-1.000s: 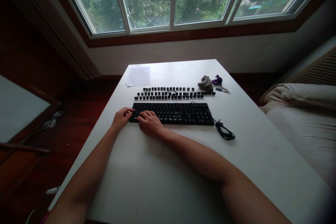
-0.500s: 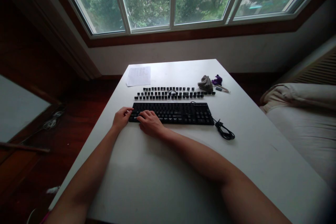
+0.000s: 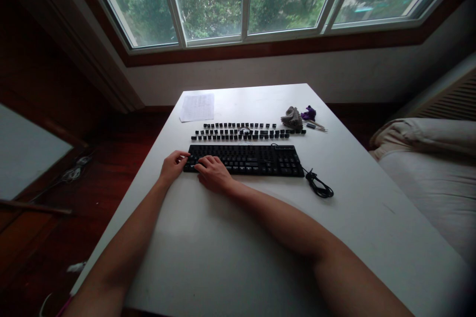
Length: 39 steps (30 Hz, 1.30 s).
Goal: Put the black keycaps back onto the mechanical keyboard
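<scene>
A black computer keyboard (image 3: 256,161) lies across the white table. At its left end, my left hand (image 3: 173,166) has its thumb and fingers closed on the edge. My right hand (image 3: 212,172) rests over the lower left keys, its fingers bent down and drawn together. What sits under those fingertips is hidden. Beyond the keyboard, loose black keycaps (image 3: 238,137) stand in several rows. From the keyboard's right side comes a bundled black cable (image 3: 320,185).
A printed paper sheet (image 3: 197,107) lies at the table's back left. At the back right are a grey cloth (image 3: 292,118), a purple cloth (image 3: 308,113) and thin tools (image 3: 317,126). A pale cushioned seat (image 3: 424,168) stands right of the table (image 3: 223,252).
The whole view has shifted very slightly. Both hands keep their places on the keyboard, and the keycaps have not moved.
</scene>
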{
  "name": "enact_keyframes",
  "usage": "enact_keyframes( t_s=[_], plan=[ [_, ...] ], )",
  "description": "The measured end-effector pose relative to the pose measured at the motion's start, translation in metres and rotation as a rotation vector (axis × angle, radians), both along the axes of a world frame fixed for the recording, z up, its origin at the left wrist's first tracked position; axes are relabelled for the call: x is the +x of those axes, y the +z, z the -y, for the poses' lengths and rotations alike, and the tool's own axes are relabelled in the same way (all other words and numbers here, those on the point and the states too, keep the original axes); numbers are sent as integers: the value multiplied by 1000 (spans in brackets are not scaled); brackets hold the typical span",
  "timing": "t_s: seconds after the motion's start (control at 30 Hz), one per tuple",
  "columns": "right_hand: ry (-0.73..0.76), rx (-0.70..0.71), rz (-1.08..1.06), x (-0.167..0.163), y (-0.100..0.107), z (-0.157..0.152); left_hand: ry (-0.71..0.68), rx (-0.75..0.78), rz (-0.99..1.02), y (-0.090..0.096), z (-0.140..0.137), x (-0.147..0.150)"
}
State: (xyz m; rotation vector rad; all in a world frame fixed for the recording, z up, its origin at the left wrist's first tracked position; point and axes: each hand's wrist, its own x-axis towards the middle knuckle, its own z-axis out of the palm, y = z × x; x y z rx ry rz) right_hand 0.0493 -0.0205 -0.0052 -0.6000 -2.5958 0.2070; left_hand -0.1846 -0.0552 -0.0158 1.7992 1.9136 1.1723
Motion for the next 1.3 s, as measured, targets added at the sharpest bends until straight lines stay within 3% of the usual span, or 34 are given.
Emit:
enact_keyframes(
  t_s=[0.57,1.0,1.3],
  plan=[
    [-69,-14,11,-10,11,1,12,-40,116,-1,1,-4],
    [-133,8,92,-24,7,-3,28,-85,252,3,-2,-3],
    [-138,35,97,-24,7,-2,97,-31,183,-8,-7,-2]
  ],
)
